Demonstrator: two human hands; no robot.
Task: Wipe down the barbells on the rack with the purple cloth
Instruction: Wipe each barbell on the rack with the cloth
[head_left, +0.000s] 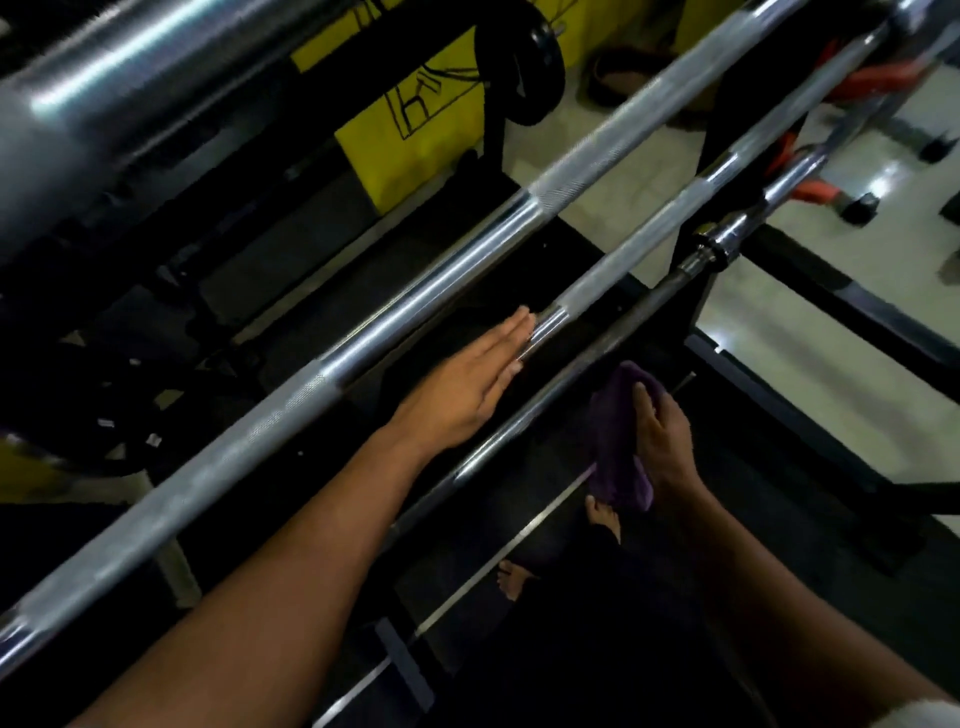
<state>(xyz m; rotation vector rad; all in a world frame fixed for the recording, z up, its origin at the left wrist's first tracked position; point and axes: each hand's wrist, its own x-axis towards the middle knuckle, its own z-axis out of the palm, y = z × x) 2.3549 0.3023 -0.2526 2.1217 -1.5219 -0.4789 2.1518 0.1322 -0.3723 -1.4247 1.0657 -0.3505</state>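
Three barbells run diagonally from lower left to upper right on a black rack (711, 171). The nearest-to-camera thick bar (270, 421) has knurled and smooth chrome parts. My left hand (467, 384) lies flat with straight fingers on the middle bar (623, 260), fingertips at its smooth section. Below it runs a thinner dark bar (530, 421). My right hand (662, 436) holds the purple cloth (618, 447) bunched just right of the dark bar; whether the cloth touches the bar is unclear.
A very thick chrome sleeve (104, 88) fills the upper left. A black weight plate (519, 62) and yellow wall panel (410, 124) stand behind. Red-handled equipment (872, 78) sits at upper right. My bare feet (519, 577) stand on the dark floor below.
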